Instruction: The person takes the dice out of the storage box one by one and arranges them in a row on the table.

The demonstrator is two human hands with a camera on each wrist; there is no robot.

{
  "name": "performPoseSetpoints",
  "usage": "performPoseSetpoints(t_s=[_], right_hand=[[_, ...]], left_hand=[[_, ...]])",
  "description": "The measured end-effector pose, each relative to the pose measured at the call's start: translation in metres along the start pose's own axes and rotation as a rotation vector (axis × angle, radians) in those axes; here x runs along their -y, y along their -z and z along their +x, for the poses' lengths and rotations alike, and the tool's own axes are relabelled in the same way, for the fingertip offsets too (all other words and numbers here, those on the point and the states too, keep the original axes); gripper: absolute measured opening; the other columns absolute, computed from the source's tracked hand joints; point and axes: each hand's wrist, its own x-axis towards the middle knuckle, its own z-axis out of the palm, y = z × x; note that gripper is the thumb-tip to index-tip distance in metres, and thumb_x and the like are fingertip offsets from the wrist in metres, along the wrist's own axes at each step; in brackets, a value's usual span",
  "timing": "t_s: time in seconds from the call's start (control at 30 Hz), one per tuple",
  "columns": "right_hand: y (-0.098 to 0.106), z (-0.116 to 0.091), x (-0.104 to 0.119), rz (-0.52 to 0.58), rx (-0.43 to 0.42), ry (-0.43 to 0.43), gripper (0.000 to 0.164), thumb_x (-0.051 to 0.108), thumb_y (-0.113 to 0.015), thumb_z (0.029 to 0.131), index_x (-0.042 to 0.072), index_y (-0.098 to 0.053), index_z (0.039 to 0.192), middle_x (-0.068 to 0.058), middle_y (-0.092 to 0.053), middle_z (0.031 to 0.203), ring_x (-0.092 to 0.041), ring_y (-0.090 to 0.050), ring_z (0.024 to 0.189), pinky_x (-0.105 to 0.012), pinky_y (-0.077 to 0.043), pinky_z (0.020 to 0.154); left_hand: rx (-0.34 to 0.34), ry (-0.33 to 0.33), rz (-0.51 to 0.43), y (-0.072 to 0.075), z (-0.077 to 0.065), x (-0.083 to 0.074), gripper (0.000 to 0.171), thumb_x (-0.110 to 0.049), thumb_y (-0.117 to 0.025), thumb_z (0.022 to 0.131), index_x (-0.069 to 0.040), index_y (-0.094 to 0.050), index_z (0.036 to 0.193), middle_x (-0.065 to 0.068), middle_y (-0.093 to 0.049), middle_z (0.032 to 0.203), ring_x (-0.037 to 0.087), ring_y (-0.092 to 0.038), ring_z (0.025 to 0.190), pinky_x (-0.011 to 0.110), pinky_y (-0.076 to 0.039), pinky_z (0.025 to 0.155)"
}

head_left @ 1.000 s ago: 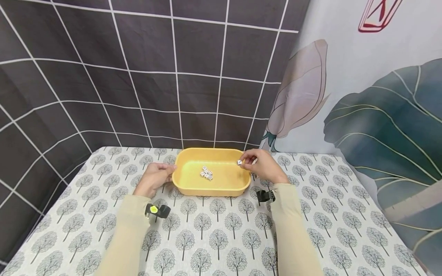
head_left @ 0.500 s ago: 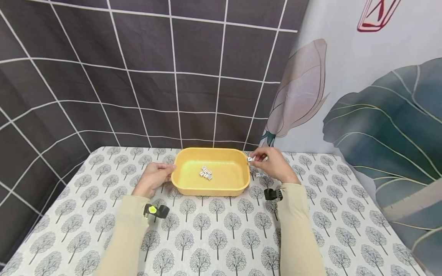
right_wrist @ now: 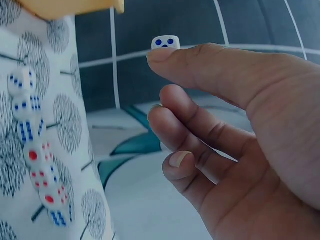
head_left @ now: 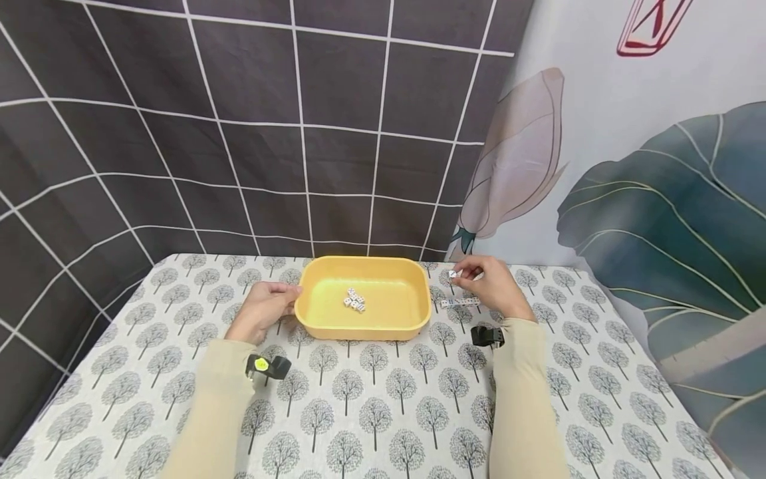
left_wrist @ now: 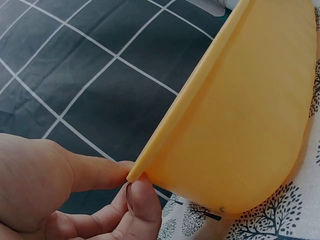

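Note:
A yellow oblong tub [head_left: 362,326] stands on the table, and several white dice [head_left: 354,301] lie clustered on its floor. My left hand [head_left: 263,310] pinches the tub's left rim between thumb and finger, as the left wrist view shows up close. To the right of the tub, my right hand [head_left: 489,285] holds one white die [right_wrist: 165,42] with blue pips at its fingertips, above the table. Below that hand a row of dice [head_left: 459,302] lies on the cloth; in the right wrist view the row of dice [right_wrist: 37,155] shows blue and red pips.
The tablecloth [head_left: 377,399] has a printed tree pattern. Behind the table hangs a dark cloth with white grid lines [head_left: 341,159], and a flower-printed curtain [head_left: 598,153] hangs at the right.
My right hand has carried the die from over the tub's right end out to the right, uncovering the row of dice on the cloth. My left hand keeps its hold on the rim.

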Motion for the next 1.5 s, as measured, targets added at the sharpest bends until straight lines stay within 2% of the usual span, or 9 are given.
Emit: performPoseSetpoints(t_s=[0.23, 0.5, 0.73, 1.03, 1.27, 1.5], right_hand=[[0.01, -0.006, -0.018, -0.003, -0.014, -0.069, 0.02, 0.014, -0.074, 0.093, 0.006, -0.073, 0.111, -0.009, -0.07, 0.093, -0.023, -0.062, 0.09, -0.031, -0.051, 0.075], [0.016, -0.015, -0.031, -0.001, -0.033, -0.105, 0.022, 0.013, -0.074, 0.093, 0.005, -0.073, 0.113, -0.011, -0.071, 0.095, -0.023, -0.062, 0.09, -0.028, -0.051, 0.075], [0.016, -0.018, -0.044, -0.025, -0.06, -0.118, 0.023, 0.013, -0.074, 0.092, 0.002, -0.072, 0.113, -0.013, -0.071, 0.094, -0.021, -0.061, 0.086, -0.029, -0.049, 0.075], [0.02, -0.026, -0.061, -0.024, 0.014, -0.229, 0.026, 0.014, -0.072, 0.092, 0.003, -0.071, 0.116, -0.009, -0.068, 0.092, -0.018, -0.056, 0.08, -0.029, -0.048, 0.069], [0.018, -0.026, -0.07, -0.02, 0.048, -0.264, 0.025, 0.012, -0.074, 0.091, 0.003, -0.072, 0.113, -0.007, -0.069, 0.09, -0.016, -0.056, 0.079, -0.029, -0.047, 0.07], [0.013, -0.026, -0.078, -0.04, 0.066, -0.307, 0.022, 0.014, -0.067, 0.094, 0.005, -0.072, 0.114, -0.011, -0.072, 0.1, -0.016, -0.054, 0.077, -0.029, -0.045, 0.07]], left_hand=[[0.001, -0.007, -0.002, -0.001, 0.001, -0.001, 0.039, -0.02, -0.059, 0.104, 0.007, -0.057, 0.132, 0.016, -0.066, 0.119, 0.012, -0.066, 0.086, 0.035, -0.058, 0.095], [0.005, 0.005, 0.015, -0.001, -0.002, -0.001, 0.04, -0.021, -0.06, 0.103, 0.006, -0.057, 0.132, 0.015, -0.065, 0.118, 0.013, -0.063, 0.088, 0.032, -0.058, 0.091], [-0.002, -0.002, 0.021, 0.0, -0.001, 0.0, 0.039, -0.019, -0.059, 0.103, 0.007, -0.057, 0.132, 0.018, -0.064, 0.122, 0.013, -0.065, 0.089, 0.033, -0.058, 0.094], [0.003, -0.02, 0.017, 0.0, -0.002, 0.0, 0.039, -0.018, -0.058, 0.104, 0.008, -0.057, 0.132, 0.015, -0.07, 0.112, 0.01, -0.068, 0.083, 0.034, -0.059, 0.094], [0.0, -0.016, 0.026, 0.0, -0.002, -0.002, 0.038, -0.018, -0.058, 0.104, 0.008, -0.057, 0.132, 0.015, -0.068, 0.114, 0.012, -0.067, 0.085, 0.035, -0.059, 0.095], [0.0, -0.016, 0.026, 0.0, -0.001, 0.0, 0.039, -0.019, -0.058, 0.104, 0.007, -0.057, 0.132, 0.016, -0.068, 0.116, 0.012, -0.067, 0.086, 0.034, -0.059, 0.094]])
